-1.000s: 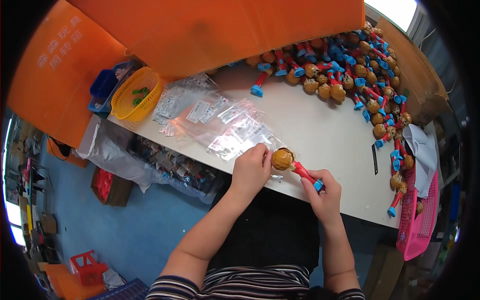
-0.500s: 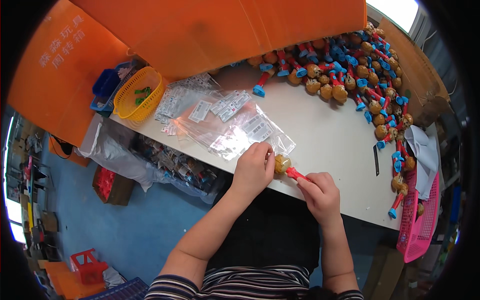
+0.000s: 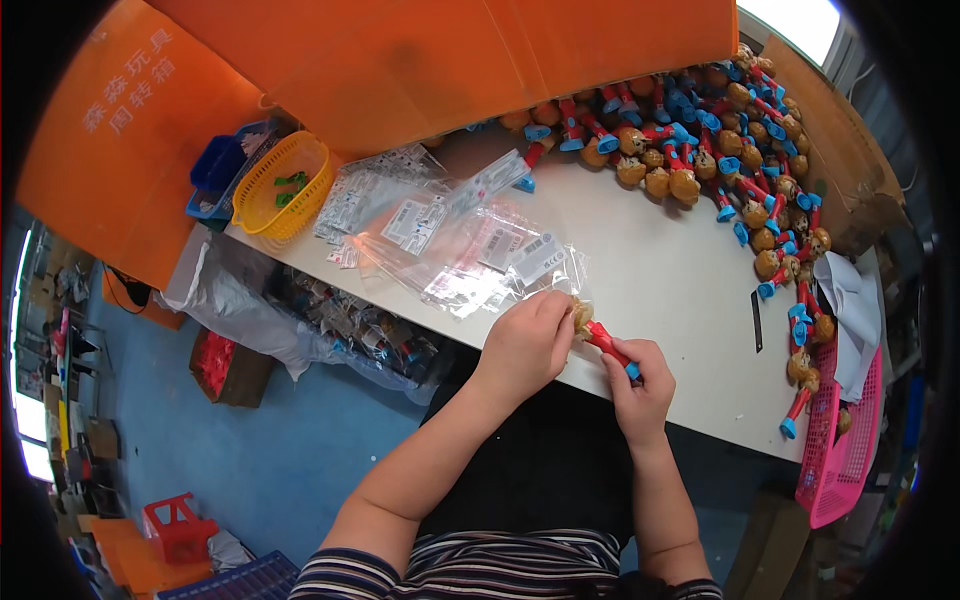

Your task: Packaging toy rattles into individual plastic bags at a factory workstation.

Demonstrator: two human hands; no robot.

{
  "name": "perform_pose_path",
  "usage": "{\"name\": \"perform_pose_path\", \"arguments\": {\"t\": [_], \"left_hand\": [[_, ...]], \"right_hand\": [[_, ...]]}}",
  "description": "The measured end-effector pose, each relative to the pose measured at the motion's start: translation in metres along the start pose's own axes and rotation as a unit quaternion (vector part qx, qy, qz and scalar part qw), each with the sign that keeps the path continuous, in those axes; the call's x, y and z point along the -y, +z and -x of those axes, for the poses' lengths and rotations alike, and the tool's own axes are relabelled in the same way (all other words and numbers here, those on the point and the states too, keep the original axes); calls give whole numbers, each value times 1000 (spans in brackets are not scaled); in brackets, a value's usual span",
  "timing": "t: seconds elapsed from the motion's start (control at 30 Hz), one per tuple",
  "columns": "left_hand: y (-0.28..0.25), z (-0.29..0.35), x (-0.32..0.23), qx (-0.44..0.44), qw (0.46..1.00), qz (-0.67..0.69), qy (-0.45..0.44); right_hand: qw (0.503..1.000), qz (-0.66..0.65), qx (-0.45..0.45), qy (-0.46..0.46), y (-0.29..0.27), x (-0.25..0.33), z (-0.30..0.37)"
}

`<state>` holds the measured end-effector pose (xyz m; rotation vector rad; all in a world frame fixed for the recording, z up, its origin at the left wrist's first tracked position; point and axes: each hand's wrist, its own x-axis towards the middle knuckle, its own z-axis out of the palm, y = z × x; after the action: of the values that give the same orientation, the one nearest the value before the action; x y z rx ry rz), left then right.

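My right hand [image 3: 642,388] is closed round the red handle of a toy [image 3: 603,338] with a round tan head and a blue base. The toy slants up and left over the table's near edge. At its head is my left hand [image 3: 527,342], fingers pinched on the near edge of a clear plastic bag [image 3: 460,292]; the fingertips partly hide the head. The bag lies on the table beyond that hand, among other clear bags. White printed cards [image 3: 538,258] show on or through the plastic, and one strip [image 3: 488,184] is tilted up at the far side.
A heap of similar toys [image 3: 684,186] fills the far right of the white table [image 3: 680,300]. At left stands a yellow basket [image 3: 240,212] with green pieces. A pink basket [image 3: 830,470] and a dark flat strip [image 3: 756,322] are at right. Orange boards [image 3: 440,70] rise behind.
The toy has moved slightly right and turned, showing its blue base. My left hand has shifted right to its head. The clear plastic and a card strip have lifted at the far side.
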<state>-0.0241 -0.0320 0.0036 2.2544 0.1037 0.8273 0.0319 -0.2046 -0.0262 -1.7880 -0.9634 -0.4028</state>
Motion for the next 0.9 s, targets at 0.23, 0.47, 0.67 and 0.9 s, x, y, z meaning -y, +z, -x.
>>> {"name": "perform_pose_path", "arguments": {"t": [0.23, 0.47, 0.67, 0.9], "left_hand": [[-2, 1, -7, 4, 1000, 5, -27], [7, 10, -13, 18, 999, -25, 36], [-5, 25, -3, -10, 998, -30, -50], [1, 29, -22, -8, 999, -9, -30]], "right_hand": [[845, -320, -32, 427, -2, 17, -1], [962, -138, 48, 232, 5, 20, 6], [982, -13, 109, 156, -18, 23, 6], [998, 35, 39, 25, -12, 21, 17]]}}
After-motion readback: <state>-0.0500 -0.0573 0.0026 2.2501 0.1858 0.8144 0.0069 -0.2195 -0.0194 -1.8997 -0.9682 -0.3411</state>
